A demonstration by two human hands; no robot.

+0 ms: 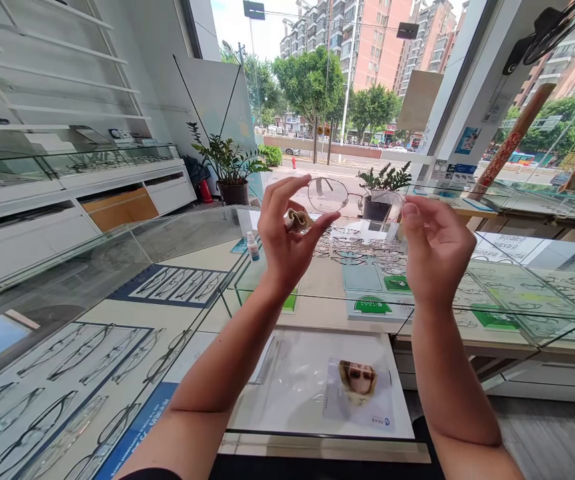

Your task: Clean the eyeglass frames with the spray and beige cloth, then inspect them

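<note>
A pair of thin metal-rimmed eyeglasses (348, 196) is held up in front of me at about chest height, its clear lenses against the window. My left hand (287, 233) has its forefinger at the upper rim and its thumb at the lower rim of the left lens. Tucked in that palm is a crumpled beige cloth (297, 220). At the other end of the frame, my right hand (436, 247) pinches the outer edge between thumb and forefinger, its other fingers curled. A small white spray bottle (253, 247) stands on the glass counter left of my left hand.
Glass display cases hold rows of eyeglasses (182, 283) on the left and more frames (352, 243) beyond my hands. Below is an open drawer (292, 420) containing a printed picture bag (357, 393). Potted plants (233, 192) stand by the window.
</note>
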